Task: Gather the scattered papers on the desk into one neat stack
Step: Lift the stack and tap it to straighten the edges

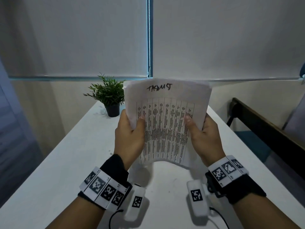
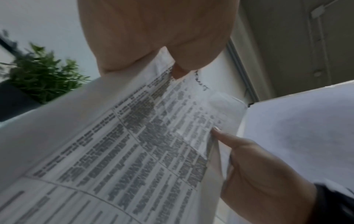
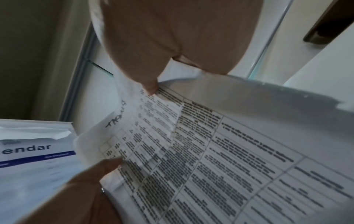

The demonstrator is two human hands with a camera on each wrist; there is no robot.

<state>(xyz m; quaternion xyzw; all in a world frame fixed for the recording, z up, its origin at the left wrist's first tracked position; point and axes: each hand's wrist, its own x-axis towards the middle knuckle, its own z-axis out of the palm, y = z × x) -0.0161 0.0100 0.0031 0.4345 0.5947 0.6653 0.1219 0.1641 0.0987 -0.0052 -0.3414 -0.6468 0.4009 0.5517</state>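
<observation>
Papers point(image 1: 166, 123) held upright as one bundle above the desk point(image 1: 69, 162), lower edge bowed and just off the surface, maybe touching at the corners, hard to tell. Top sheet shows a printed table with a handwritten heading at the top. Sheets not fully squared: edges stagger at the upper left corner. Left hand point(image 1: 130, 138) grips the left edge, thumb on the front sheet, fingers behind. Right hand point(image 1: 203, 138) grips the right edge the same way, thumb on front. Both wrists wear black bands with square-patterned marker tags and white camera units. In the right wrist view, another printed sheet point(image 3: 36, 150) with a blue bar and letters "endar" lies behind the bundle. Potted plant point(image 1: 109, 96) in a dark pot stands at the desk's far end, left of the papers. Roller blinds point(image 1: 74, 38) cover the window behind.
</observation>
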